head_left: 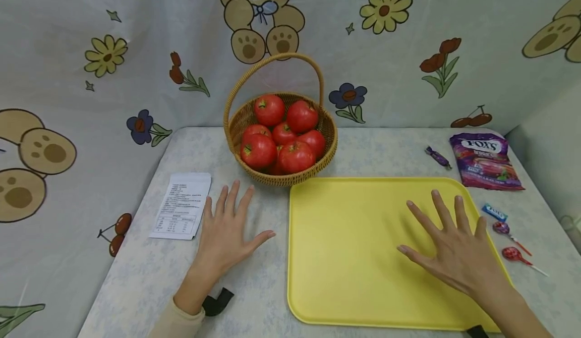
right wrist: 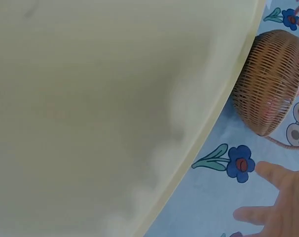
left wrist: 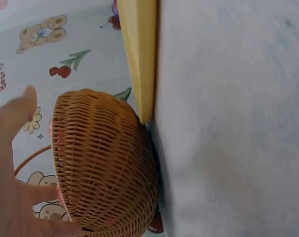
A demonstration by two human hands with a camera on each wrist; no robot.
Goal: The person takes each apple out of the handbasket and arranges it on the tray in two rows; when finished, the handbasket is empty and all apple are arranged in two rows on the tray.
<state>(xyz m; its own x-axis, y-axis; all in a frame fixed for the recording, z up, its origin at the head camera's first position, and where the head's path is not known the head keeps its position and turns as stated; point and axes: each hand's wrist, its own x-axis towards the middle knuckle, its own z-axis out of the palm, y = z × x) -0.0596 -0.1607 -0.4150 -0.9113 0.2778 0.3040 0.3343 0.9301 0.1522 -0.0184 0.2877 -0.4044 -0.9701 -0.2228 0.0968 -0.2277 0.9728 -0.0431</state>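
Holding nothing, fingers spread, the right hand (head_left: 458,252) hovers over a yellow tray (head_left: 354,252); the left hand (head_left: 224,237), likewise splayed and empty, is between that tray and a printed white paper (head_left: 181,207). Beyond stands a wicker basket (head_left: 272,179) of red fruit (head_left: 258,151).

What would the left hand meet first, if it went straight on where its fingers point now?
Most likely the wicker basket of red fruit, just ahead of the left hand in the head view; the hand's height above the table is hard to judge.
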